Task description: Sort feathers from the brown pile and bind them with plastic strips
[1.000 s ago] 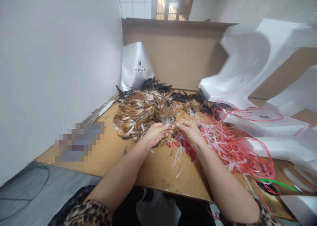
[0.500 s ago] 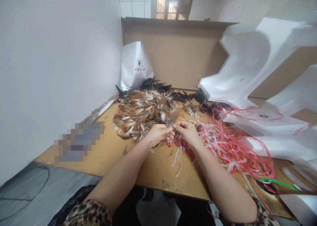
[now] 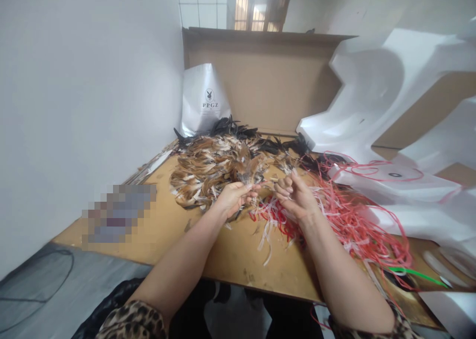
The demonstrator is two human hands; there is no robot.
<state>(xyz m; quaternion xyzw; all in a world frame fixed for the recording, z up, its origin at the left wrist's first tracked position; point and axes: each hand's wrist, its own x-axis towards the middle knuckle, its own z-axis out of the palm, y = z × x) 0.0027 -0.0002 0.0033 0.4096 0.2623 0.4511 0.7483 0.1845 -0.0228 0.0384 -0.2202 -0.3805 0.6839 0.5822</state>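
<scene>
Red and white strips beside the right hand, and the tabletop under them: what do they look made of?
The strips look like thin plastic ribbon or strapping: flat, glossy, curling in loose loops, though paper cannot be ruled out. The tabletop looks like bare wood board, perhaps plywood: matte yellow-brown, scuffed and stained, with a raw front edge.

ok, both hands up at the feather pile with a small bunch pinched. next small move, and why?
Probably wrap a red strip around the quill ends. The left hand pinches a small feather bunch upright by its base, the right hand is curled just beside it, apparently holding something thin, and the strips lie right under both hands.
</scene>
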